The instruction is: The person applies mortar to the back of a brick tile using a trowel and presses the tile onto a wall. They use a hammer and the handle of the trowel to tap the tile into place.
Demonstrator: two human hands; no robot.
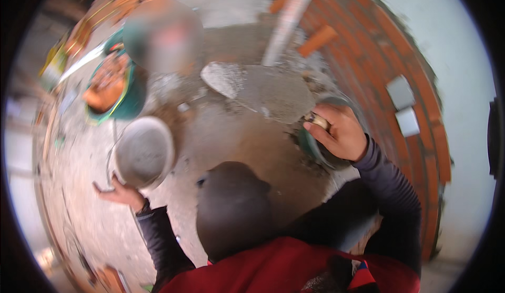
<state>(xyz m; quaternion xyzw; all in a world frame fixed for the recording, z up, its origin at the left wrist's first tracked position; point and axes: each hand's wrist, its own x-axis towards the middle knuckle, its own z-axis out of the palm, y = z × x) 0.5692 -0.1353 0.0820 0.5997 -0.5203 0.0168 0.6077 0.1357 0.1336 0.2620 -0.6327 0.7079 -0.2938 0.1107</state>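
**Pan in my left, trowel in my right, over the mortar**

Nearest me, my left hand (123, 193) is cupped under the near rim of a round grey metal pan (144, 151); the fingers are curled loosely on its edge, and the pan is tipped so that I see into its mortar-smeared hollow. My right hand (342, 132) is out to the other side, its grip closed tight around the pale handle (317, 120) of a broad trowel (268, 90), whose blade lies flat and carries wet grey mortar. That hand is above a dark green bucket (315, 148), which stands on the concrete floor (226, 135) just beside the brick wall (400, 56).

Beyond the blade, a heap of mortar (223, 77) lies on the floor, and a pale straight batten (289, 19) leans up past it. One loose orange brick (317, 40) rests against the wall there. Two small square blocks, grey (401, 92) and white (407, 121), sit on the wall's top course.

Farther left, another person in green and orange (113, 85) crouches. At the far left edge lies a yellow-and-green package (52, 64), too blurred to tell more.
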